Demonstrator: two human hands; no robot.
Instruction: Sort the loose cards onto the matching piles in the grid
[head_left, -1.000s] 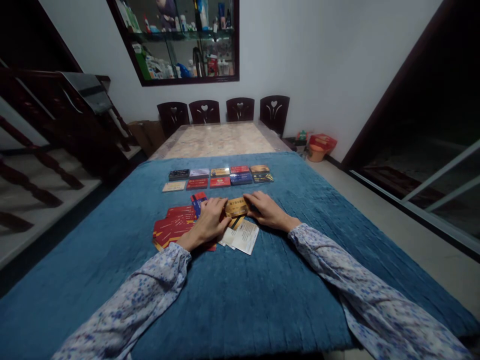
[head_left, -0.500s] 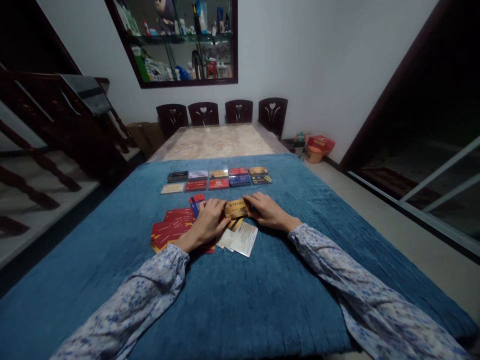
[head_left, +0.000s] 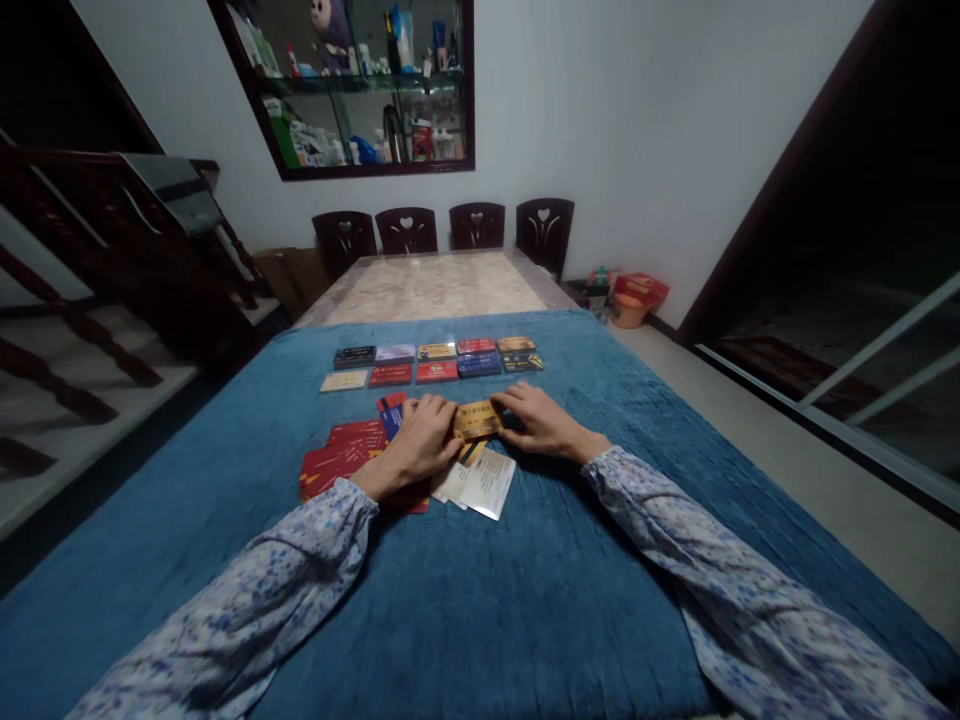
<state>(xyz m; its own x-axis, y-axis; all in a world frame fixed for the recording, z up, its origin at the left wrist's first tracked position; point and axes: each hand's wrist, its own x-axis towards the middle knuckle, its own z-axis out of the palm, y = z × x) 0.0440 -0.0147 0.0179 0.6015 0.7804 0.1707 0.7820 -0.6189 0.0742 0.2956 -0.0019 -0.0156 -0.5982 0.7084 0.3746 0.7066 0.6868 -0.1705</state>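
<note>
Gold card (head_left: pixel 478 421), perhaps a stack, held between left hand (head_left: pixel 421 440) and right hand (head_left: pixel 541 420), just beyond white cards (head_left: pixel 487 484) on blue cloth (head_left: pixel 525 610). Both hands part-curled, fingers gripping opposite ends. Likely light, stiff, slick; short edges seem best hold.

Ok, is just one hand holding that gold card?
No, the left hand and right hand hold the gold card at opposite ends.

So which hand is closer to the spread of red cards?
Left. The left hand is close beside the red cards, its wrist over some; the right hand is farther off, beyond the gold card.
</note>
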